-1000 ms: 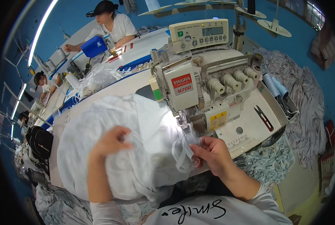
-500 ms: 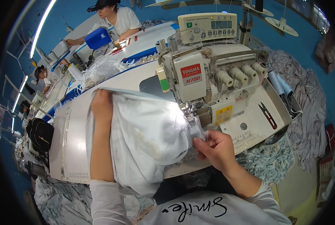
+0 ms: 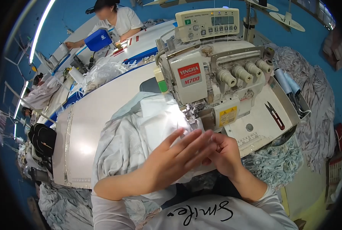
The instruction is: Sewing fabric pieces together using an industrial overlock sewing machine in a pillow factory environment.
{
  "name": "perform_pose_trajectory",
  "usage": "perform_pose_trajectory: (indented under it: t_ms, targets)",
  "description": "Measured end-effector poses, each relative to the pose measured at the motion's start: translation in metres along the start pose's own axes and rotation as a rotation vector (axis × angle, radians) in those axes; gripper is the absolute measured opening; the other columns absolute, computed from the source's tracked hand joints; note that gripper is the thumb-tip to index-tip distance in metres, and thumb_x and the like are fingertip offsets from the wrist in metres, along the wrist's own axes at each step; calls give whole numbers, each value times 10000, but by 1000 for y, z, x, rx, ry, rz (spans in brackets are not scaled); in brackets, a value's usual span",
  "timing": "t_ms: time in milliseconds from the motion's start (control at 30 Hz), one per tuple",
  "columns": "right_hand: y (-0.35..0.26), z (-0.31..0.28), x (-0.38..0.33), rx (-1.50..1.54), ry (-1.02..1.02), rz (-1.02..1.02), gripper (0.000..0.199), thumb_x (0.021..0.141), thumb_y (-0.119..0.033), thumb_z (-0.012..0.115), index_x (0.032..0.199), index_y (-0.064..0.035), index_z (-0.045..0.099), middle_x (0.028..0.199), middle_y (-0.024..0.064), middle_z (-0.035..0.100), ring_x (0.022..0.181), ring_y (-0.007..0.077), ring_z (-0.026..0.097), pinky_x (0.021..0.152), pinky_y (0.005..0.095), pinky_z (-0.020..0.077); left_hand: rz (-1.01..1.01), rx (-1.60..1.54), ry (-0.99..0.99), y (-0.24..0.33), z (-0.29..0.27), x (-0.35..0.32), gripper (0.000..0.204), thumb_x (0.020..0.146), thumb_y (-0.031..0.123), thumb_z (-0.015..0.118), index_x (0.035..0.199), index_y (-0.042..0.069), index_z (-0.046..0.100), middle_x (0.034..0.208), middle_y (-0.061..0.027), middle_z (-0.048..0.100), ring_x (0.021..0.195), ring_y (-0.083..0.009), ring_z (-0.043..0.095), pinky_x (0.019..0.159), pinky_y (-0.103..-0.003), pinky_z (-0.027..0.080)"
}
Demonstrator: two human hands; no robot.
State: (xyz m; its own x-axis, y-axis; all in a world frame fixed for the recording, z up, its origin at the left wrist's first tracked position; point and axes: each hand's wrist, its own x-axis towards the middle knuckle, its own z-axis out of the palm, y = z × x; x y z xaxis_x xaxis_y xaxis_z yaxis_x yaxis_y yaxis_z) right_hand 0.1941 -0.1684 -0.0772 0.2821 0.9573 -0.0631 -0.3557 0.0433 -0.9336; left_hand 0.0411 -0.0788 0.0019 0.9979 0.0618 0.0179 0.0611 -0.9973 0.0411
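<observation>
A pale grey-white cloth [image 3: 125, 134] lies bunched on the machine table, its right edge at the brightly lit needle area of an overlock sewing machine [image 3: 205, 100]. My left hand [image 3: 171, 159] reaches across the front of the cloth with its fingers stretched out toward the right one, overlapping it. Beside the needle area, my right hand [image 3: 226, 155] has its fingers curled closed. The left fingers partly cover its fingertips, so what they pinch cannot be made out.
Thread snips [image 3: 275, 116] lie on the machine's right side, by a tray with blue thread cones [image 3: 288, 82]. Heaped cloth [image 3: 305, 99] fills the right, and more cloth [image 3: 65, 205] hangs at lower left. Another person [image 3: 121, 21] works at a table behind.
My left hand has let go of the cloth's far left corner and come across to my right hand. The cloth has slumped into folds. My right hand stays by the needle area.
</observation>
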Motion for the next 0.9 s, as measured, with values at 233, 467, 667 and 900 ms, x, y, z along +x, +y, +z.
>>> perform_pose_trajectory:
  t_ms: [233,467,667,900]
  targets:
    - [-2,-5,2,-29,7,71,114,871,-117,642,874,-9,604,729,35,630,558,77,574,504,208,480,-20,129,662,-23,34,2,356,660,77,756,1006,52,674,1058,-43,647,935,-210,615,710,-288,511]
    - [0,-5,3,-77,8,70,206,883,-186,643,794,-12,577,693,12,609,578,51,560,504,203,473,142,-29,571,-33,25,-2,279,689,26,707,951,-30,628,1030,-117,625,937,-247,641,753,-301,541]
    - [4,-2,2,-517,206,-373,121,811,-117,696,863,-41,618,738,11,562,533,75,525,468,220,446,157,16,576,-35,23,-1,252,679,44,694,926,7,664,1017,-87,644,940,-229,654,740,-299,554]
    - [-4,-1,6,-1161,236,-986,408,671,-104,771,1064,-129,664,781,13,509,527,133,511,440,254,413,146,-28,484,-42,13,-2,239,701,52,609,938,37,633,1050,-71,635,999,-227,638,774,-312,543]
